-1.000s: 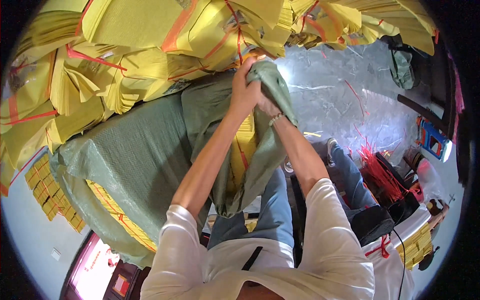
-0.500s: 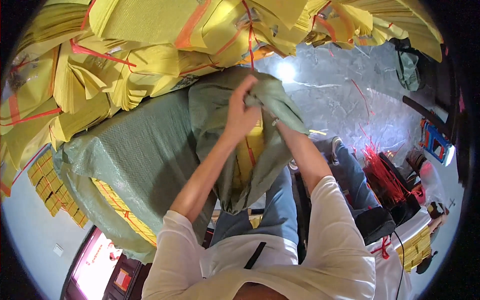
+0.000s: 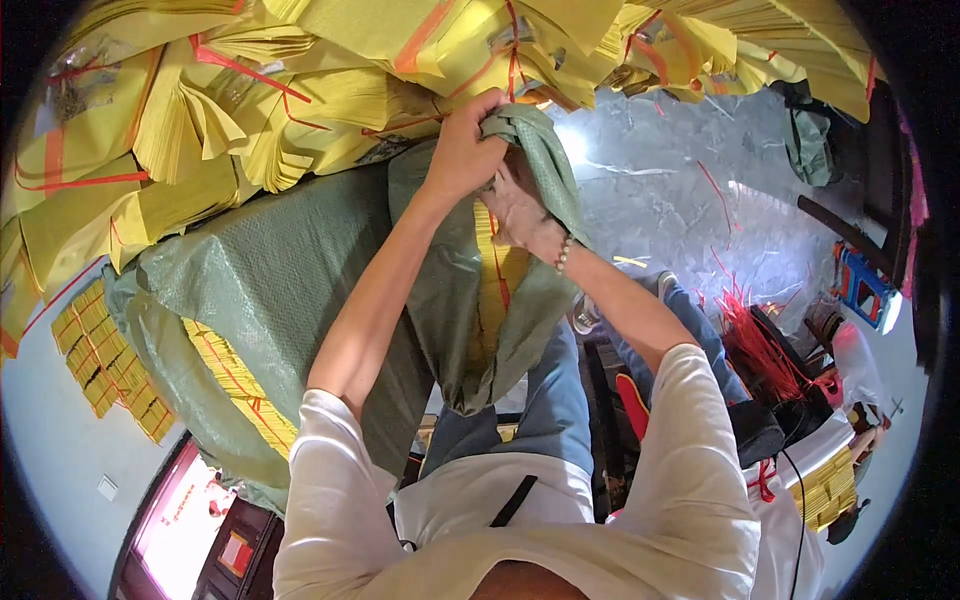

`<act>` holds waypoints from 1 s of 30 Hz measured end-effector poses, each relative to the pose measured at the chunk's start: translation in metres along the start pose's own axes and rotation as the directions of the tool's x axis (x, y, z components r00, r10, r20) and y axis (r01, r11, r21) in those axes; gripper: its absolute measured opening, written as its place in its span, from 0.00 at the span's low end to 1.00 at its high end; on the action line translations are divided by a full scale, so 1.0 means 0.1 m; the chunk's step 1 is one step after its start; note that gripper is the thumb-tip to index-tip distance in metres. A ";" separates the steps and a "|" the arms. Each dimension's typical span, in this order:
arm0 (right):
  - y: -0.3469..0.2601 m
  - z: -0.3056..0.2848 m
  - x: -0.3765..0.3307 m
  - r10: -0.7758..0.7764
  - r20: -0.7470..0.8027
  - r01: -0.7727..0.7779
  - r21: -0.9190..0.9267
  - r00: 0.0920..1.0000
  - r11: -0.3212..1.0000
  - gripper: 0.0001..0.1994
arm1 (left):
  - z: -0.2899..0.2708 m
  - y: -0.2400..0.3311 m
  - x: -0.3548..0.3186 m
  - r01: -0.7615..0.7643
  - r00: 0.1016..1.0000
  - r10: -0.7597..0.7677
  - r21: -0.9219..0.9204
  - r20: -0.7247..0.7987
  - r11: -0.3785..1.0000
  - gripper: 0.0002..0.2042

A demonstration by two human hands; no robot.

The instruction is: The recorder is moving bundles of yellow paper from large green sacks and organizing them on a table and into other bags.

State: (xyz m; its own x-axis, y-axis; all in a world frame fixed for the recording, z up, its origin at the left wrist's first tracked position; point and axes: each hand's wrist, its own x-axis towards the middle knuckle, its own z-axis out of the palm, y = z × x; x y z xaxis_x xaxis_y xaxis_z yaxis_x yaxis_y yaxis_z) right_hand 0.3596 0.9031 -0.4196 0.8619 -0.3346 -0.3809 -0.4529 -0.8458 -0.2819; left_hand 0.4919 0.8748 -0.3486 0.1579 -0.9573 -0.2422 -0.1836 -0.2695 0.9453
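Left hand [image 3: 468, 150] closed on the bunched rim of a green woven sack [image 3: 445, 290]. Right hand [image 3: 520, 200], beaded bracelet [image 3: 563, 256] at its wrist, reaches under the same rim; fingers partly covered, so its grip is hard to judge. Yellow paper [image 3: 491, 290] shows in the sack's mouth. Larger green bag [image 3: 270, 270] just left. Yellow bundles [image 3: 330, 35] heaped beyond. Red strands [image 3: 748, 340] piled on the right.

Both hands [image 3: 466, 152] sit close together, forearms [image 3: 384, 280] outstretched.
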 end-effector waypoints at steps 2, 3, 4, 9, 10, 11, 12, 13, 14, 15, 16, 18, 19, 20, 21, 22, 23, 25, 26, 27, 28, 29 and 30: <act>0.05 0.09 0.03 0.033 -0.016 -0.033 -0.018 0.999 0.999 0.47 | 0.09 -0.03 -0.08 -0.037 0.984 0.033 -0.018 -0.177 0.999 0.13; 0.08 0.15 0.07 0.041 -0.021 -0.041 -0.011 0.999 0.999 0.49 | 0.11 -0.05 -0.12 -0.001 0.973 -0.013 -0.061 -0.228 0.998 0.13; 0.14 0.20 0.16 0.025 -0.024 -0.024 0.023 0.999 0.999 0.49 | 0.12 -0.06 -0.13 -0.087 0.971 0.094 0.043 -0.221 0.995 0.13; 0.23 0.49 0.27 -0.040 0.076 0.026 0.175 0.996 0.984 0.45 | 0.14 0.03 -0.04 -0.091 0.985 0.115 0.182 -0.131 0.979 0.16; 0.23 0.53 0.24 0.046 0.124 -0.066 0.161 0.991 0.985 0.43 | 0.13 0.08 -0.01 -0.101 0.977 0.133 0.188 -0.169 0.977 0.16; 0.24 0.56 0.19 0.054 0.156 -0.082 0.180 0.986 0.980 0.42 | 0.19 0.12 -0.03 -0.113 0.978 0.133 0.129 -0.161 0.985 0.16; 0.25 0.58 0.14 0.085 0.189 -0.136 0.275 0.978 0.952 0.42 | 0.29 0.16 -0.09 -0.179 0.952 0.224 0.212 -0.210 0.961 0.16; 0.27 0.58 0.09 0.061 0.137 -0.093 0.243 0.989 0.966 0.41 | 0.38 0.20 -0.22 -0.191 0.937 0.266 0.306 -0.227 0.933 0.16; 0.26 0.58 0.04 0.064 0.118 -0.094 0.268 0.991 0.959 0.40 | 0.44 0.22 -0.38 -0.062 0.996 0.076 0.263 -0.043 0.963 0.16; 0.26 0.57 0.00 0.064 0.086 -0.086 0.291 0.994 0.953 0.40 | 0.43 0.21 -0.47 -0.061 0.996 0.076 0.258 -0.047 0.964 0.16; 0.25 0.57 -0.05 0.065 0.061 -0.081 0.310 0.996 0.947 0.39 | 0.42 0.19 -0.52 0.039 0.999 -0.044 0.282 0.012 0.959 0.16; 0.23 0.55 -0.10 0.077 0.017 -0.078 0.370 0.997 0.926 0.37 | 0.37 0.13 -0.54 -0.084 0.991 0.100 0.185 -0.083 0.979 0.16; 0.22 0.54 -0.10 0.082 -0.004 -0.073 0.408 0.997 0.910 0.37 | 0.33 0.09 -0.50 -0.159 0.973 0.180 0.143 -0.146 0.977 0.16; 0.22 0.53 -0.09 0.090 -0.029 -0.066 0.471 0.995 0.880 0.36 | 0.32 0.07 -0.44 -0.110 0.979 0.131 0.139 -0.156 0.984 0.16; 0.20 0.52 -0.05 0.096 -0.058 -0.050 0.540 0.994 0.840 0.35 | 0.31 0.06 -0.36 -0.087 0.974 0.113 0.136 -0.196 0.987 0.16; 0.21 0.51 0.01 0.094 -0.086 -0.021 0.619 0.992 0.785 0.34 | 0.28 0.06 -0.30 -0.096 0.964 0.125 0.132 -0.235 0.987 0.16; 0.21 0.50 0.07 0.102 -0.109 0.001 0.689 0.989 0.725 0.34 | 0.26 0.07 -0.24 -0.023 0.973 0.048 0.109 -0.228 0.994 0.15; 0.20 0.48 0.25 0.133 -0.146 0.038 0.800 0.980 0.599 0.32 | 0.14 0.09 -0.13 -0.102 0.962 0.130 0.129 -0.238 0.986 0.15; 0.17 0.48 0.35 0.158 -0.163 0.050 0.833 0.974 0.551 0.32 | 0.05 0.10 -0.08 -0.156 0.952 0.186 0.137 -0.243 0.978 0.15; 0.14 0.47 0.42 0.150 -0.166 0.050 0.816 0.975 0.576 0.31 | -0.06 0.11 -0.04 -0.102 0.971 0.139 0.189 -0.194 0.977 0.16; 0.09 0.47 0.49 0.222 -0.194 0.069 0.879 0.956 0.472 0.30 | -0.19 0.13 -0.01 -0.051 0.985 0.089 0.246 -0.147 0.968 0.18; 0.06 0.48 0.51 0.250 -0.201 0.077 0.899 0.947 0.431 0.29 | -0.24 0.16 0.00 -0.003 0.994 0.035 0.306 -0.101 0.952 0.20; 0.04 0.48 0.51 0.272 -0.205 0.089 0.918 0.940 0.386 0.29 | -0.23 0.18 -0.01 -0.009 0.996 0.038 0.316 -0.086 0.949 0.20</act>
State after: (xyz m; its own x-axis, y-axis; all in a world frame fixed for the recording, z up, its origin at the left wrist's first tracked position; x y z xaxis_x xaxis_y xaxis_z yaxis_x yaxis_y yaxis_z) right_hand 0.3908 0.9026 -0.4823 0.7338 -0.6301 -0.2541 -0.3077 0.0251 -0.9511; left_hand 0.5109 0.8730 -0.3266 0.2340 -0.9543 -0.1859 -0.4826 -0.2800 0.8298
